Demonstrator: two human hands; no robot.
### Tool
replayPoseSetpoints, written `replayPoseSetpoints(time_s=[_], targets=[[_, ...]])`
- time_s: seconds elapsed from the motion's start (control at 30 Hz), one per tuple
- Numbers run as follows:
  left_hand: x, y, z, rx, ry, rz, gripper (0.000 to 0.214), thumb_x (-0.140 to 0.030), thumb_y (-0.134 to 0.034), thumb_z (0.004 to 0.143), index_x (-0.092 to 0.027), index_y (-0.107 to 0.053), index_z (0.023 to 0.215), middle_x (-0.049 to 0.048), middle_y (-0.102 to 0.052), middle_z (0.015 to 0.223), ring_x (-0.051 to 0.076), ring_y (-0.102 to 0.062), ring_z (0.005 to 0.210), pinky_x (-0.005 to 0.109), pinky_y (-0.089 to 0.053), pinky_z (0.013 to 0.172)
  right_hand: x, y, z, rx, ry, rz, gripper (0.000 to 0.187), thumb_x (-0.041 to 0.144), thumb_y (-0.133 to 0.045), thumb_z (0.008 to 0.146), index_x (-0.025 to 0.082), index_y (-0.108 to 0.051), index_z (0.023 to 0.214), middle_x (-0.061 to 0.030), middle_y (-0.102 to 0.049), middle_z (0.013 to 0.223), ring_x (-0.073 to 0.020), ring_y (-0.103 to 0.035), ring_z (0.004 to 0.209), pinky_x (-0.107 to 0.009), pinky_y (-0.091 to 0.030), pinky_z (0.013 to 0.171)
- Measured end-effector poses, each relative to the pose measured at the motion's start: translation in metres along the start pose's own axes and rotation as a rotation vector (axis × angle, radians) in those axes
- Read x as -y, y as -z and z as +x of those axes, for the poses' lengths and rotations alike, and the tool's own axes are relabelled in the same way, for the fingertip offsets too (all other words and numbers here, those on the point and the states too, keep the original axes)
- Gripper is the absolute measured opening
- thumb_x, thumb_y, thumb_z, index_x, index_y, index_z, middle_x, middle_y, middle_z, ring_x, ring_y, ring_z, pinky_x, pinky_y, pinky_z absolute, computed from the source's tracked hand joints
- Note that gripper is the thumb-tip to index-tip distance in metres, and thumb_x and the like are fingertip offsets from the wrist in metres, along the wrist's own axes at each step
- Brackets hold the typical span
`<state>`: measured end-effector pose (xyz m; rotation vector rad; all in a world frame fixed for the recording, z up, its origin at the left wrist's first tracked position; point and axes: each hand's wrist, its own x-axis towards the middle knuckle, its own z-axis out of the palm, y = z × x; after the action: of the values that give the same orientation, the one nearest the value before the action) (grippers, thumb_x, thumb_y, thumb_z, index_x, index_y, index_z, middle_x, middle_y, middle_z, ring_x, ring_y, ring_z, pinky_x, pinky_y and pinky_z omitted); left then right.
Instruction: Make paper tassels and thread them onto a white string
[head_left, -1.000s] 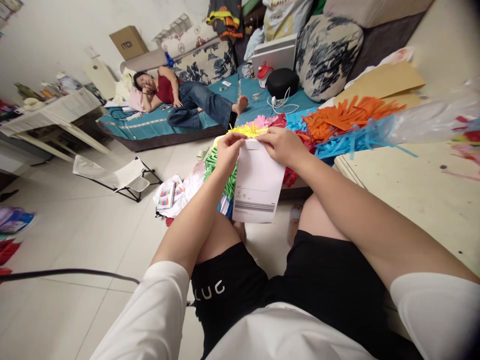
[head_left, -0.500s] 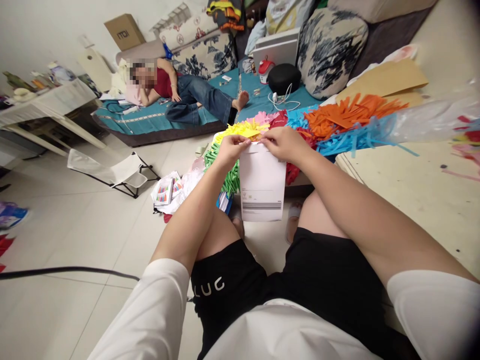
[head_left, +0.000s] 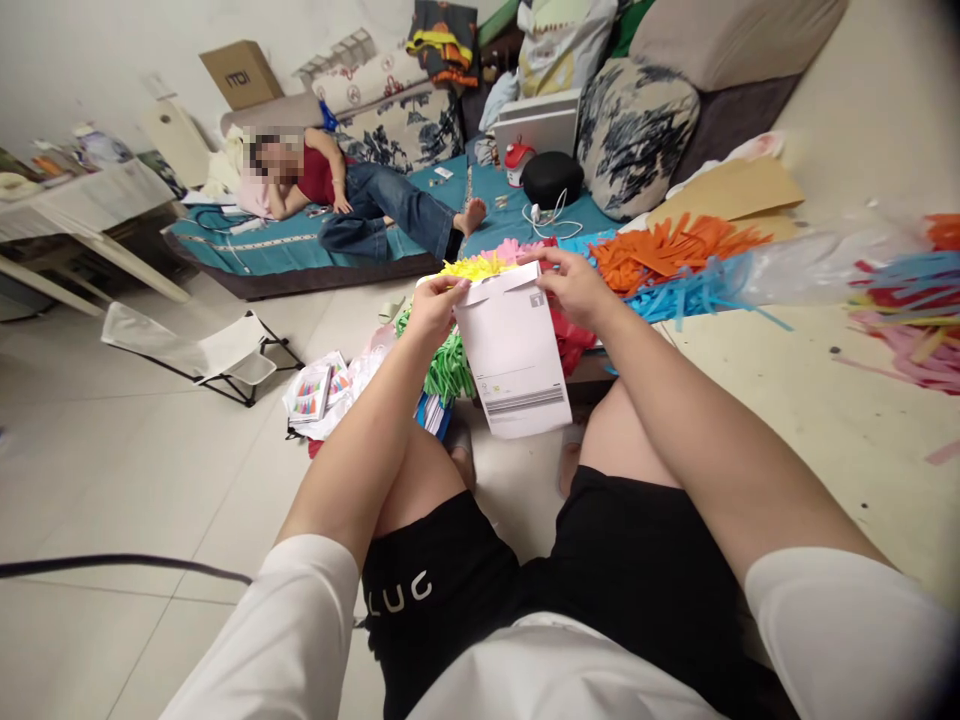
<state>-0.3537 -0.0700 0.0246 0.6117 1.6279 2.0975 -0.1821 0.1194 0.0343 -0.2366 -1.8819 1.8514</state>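
A white paper packet (head_left: 514, 355) with a printed barcode strip hangs above my knees. My left hand (head_left: 433, 305) pinches its top left corner and my right hand (head_left: 571, 284) pinches its top right edge, so its mouth is spread a little. Just behind my hands lie heaps of cut paper strips: yellow (head_left: 472, 267), green (head_left: 448, 362), pink, red, orange (head_left: 664, 246) and blue (head_left: 697, 290). The strips rest on the edge of a pale low surface (head_left: 810, 400) to my right.
A person (head_left: 352, 190) lies on a teal mattress (head_left: 247, 250) at the back. A white folding stool (head_left: 195, 350) and scattered colour packets (head_left: 315, 392) are on the tiled floor to the left. Cushions, a black pouch (head_left: 552, 178) and cardboard (head_left: 724, 190) sit behind the strips. A black cable (head_left: 112, 566) crosses the floor.
My hands have moved apart along the packet's top edge, pulling it open and tilting it. The camera view has shifted slightly right.
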Motion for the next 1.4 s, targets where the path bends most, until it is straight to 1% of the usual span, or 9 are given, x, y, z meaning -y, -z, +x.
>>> replayPoseSetpoints(time_s=[0.17,0.37,0.57,0.67,0.77,0.97,1.07,1.2,1.4], targets=[[-0.001,0.000,0.000,-0.008,0.014,0.013,0.035,-0.027,-0.107,0.069,-0.019,-0.073,0.076,-0.0036,-0.068,0.063,0.009,-0.055,0.052,0.022,-0.041,0.053,-0.005,0.004,0.004,-0.087,0.058,-0.289,0.033,0.047,-0.081,0.099,0.028,-0.073,0.125,-0.0025,-0.072,0.085,-0.0257,-0.072,0.086,-0.044,-0.067,0.084],[-0.004,-0.002,-0.004,-0.026,-0.046,0.019,0.033,-0.029,-0.104,0.070,-0.019,-0.073,0.075,-0.0026,-0.068,0.065,0.010,-0.057,0.056,0.023,-0.042,0.057,-0.005,-0.002,0.005,-0.260,0.076,-0.337,0.031,0.046,-0.084,0.092,0.027,-0.060,0.097,0.0008,-0.066,0.075,-0.0216,-0.064,0.076,-0.037,-0.061,0.078],[-0.001,0.001,-0.002,-0.011,-0.083,0.076,0.034,-0.035,-0.105,0.071,-0.020,-0.075,0.077,-0.0020,-0.069,0.065,0.010,-0.053,0.056,0.023,-0.038,0.056,-0.003,-0.008,0.001,-0.286,0.104,-0.303,0.023,0.033,-0.074,0.090,0.025,-0.067,0.110,-0.0040,-0.078,0.088,-0.0242,-0.072,0.082,-0.036,-0.060,0.078],[0.001,0.005,-0.001,0.060,-0.084,0.104,0.036,-0.038,-0.107,0.071,-0.019,-0.079,0.084,-0.0001,-0.072,0.070,0.009,-0.053,0.056,0.023,-0.037,0.056,-0.003,-0.006,0.001,-0.263,0.229,-0.371,0.031,0.034,-0.068,0.094,0.022,-0.075,0.121,-0.0102,-0.084,0.105,-0.0269,-0.079,0.097,-0.038,-0.063,0.086],[0.002,0.010,-0.001,0.155,-0.071,0.153,0.035,-0.035,-0.108,0.070,-0.017,-0.085,0.088,0.0025,-0.077,0.074,0.009,-0.055,0.057,0.022,-0.035,0.056,-0.003,-0.003,0.003,-0.255,0.280,-0.432,0.027,0.037,-0.069,0.097,0.022,-0.077,0.118,-0.0143,-0.083,0.116,-0.0276,-0.080,0.105,-0.039,-0.065,0.089],[-0.002,0.010,-0.006,0.217,-0.106,0.115,0.031,-0.029,-0.107,0.065,-0.017,-0.087,0.087,0.0026,-0.079,0.075,0.009,-0.059,0.062,0.021,-0.037,0.058,-0.006,-0.002,0.003,-0.162,0.205,-0.362,0.058,0.034,-0.086,0.082,0.025,-0.075,0.138,-0.0057,-0.081,0.101,-0.0264,-0.079,0.098,-0.037,-0.065,0.083],[-0.003,0.004,-0.009,0.196,-0.020,0.057,0.035,-0.024,-0.106,0.061,-0.017,-0.086,0.089,0.0040,-0.082,0.081,0.012,-0.067,0.069,0.023,-0.045,0.063,-0.007,-0.005,0.003,-0.142,0.200,-0.347,0.048,0.036,-0.090,0.078,0.022,-0.083,0.123,-0.0106,-0.085,0.107,-0.0305,-0.081,0.103,-0.042,-0.067,0.088],[-0.005,0.001,-0.009,0.168,0.109,0.049,0.039,-0.022,-0.107,0.056,-0.016,-0.084,0.085,0.0044,-0.081,0.082,0.014,-0.069,0.070,0.027,-0.051,0.065,-0.004,-0.006,-0.001,-0.146,0.249,-0.470,0.035,0.036,-0.082,0.085,0.021,-0.092,0.114,-0.0153,-0.088,0.121,-0.0338,-0.081,0.108,-0.048,-0.068,0.094],[-0.006,0.005,-0.007,0.125,0.106,0.076,0.033,-0.017,-0.103,0.052,-0.017,-0.082,0.078,0.0021,-0.075,0.070,0.013,-0.063,0.063,0.026,-0.047,0.060,0.007,0.006,-0.006,0.148,0.310,-0.648,0.040,0.034,-0.078,0.085,0.020,-0.095,0.117,-0.0144,-0.087,0.121,-0.0283,-0.077,0.099,-0.042,-0.064,0.089]])
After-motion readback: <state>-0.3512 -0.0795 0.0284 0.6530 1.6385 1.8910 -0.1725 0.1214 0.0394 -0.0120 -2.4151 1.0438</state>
